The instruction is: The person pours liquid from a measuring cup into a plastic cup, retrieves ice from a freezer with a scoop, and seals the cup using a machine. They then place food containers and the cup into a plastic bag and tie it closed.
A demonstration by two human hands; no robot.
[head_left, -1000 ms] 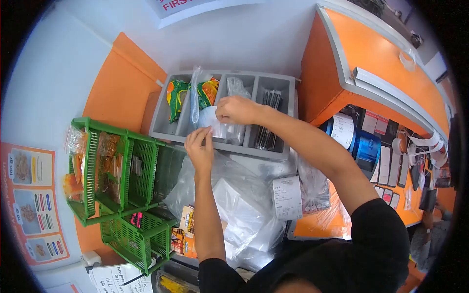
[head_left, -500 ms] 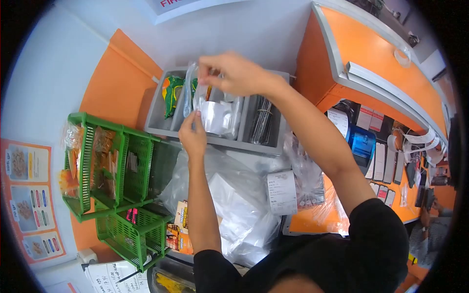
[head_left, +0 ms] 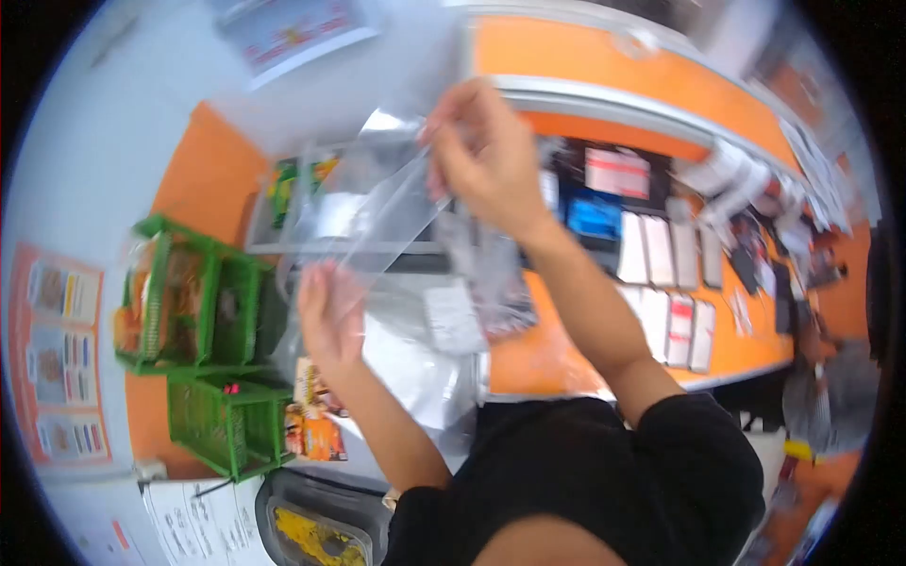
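Note:
A clear plastic bag (head_left: 385, 209) is stretched on a slant between my hands, above the grey divided bin. Its upper right end is pinched in my right hand (head_left: 486, 160), fingers closed. Lower down, my left hand (head_left: 330, 316) grips the bag's other end, partly seen through the film. Behind the bag, a green and yellow packet (head_left: 281, 193) lies in the grey bin (head_left: 262, 248). A large clear bag with white contents (head_left: 401, 363) rests on the counter below my hands. Motion blurs the fingertips.
Green baskets (head_left: 231, 325) with packets stand at left. A printed slip (head_left: 453, 321) lies beside bundled plastic (head_left: 500, 302). Rows of pale, phone-like slabs (head_left: 661, 250) and a blue device (head_left: 595, 215) are on the orange counter. A tub with yellow contents (head_left: 316, 538) sits at lower left.
Both hands have lifted the clear bag from the grey bin and spread it between them. My left hand is lower and further left; the view has turned right.

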